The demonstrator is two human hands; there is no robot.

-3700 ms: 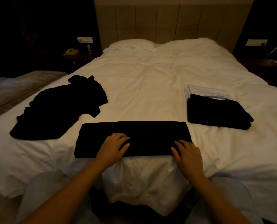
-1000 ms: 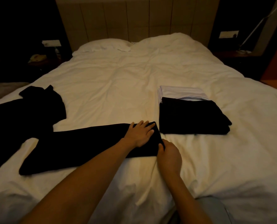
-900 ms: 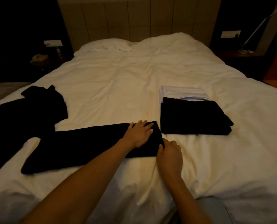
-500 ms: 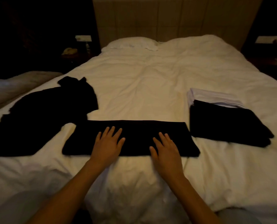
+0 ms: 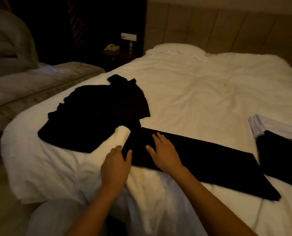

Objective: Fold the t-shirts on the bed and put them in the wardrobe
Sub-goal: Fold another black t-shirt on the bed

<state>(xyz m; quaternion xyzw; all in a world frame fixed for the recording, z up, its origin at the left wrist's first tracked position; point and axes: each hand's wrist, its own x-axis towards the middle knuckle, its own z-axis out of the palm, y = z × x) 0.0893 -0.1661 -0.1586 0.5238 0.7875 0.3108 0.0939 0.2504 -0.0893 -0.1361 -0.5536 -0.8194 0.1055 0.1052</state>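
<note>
A black t-shirt (image 5: 210,160), folded into a long narrow strip, lies across the near part of the white bed (image 5: 201,92). My left hand (image 5: 115,166) is at the strip's left end, with the near corner pinched between thumb and fingers. My right hand (image 5: 164,154) lies flat on the strip just to the right, fingers spread. An unfolded black t-shirt (image 5: 97,116) is spread out on the bed's left side, touching the strip's far left corner. At the right edge sit a folded black shirt (image 5: 281,159) and a folded white one (image 5: 269,126) behind it.
A white pillow (image 5: 176,50) lies at the padded headboard. A dark nightstand (image 5: 118,55) with a telephone stands left of the bed. A pale upholstered seat (image 5: 22,79) runs along the far left. The bed's near edge drops in front of my knees.
My view has swung left. Both hands have slid from the middle of the strip to its left end, where my left hand has taken the near corner and my right lies flat.
</note>
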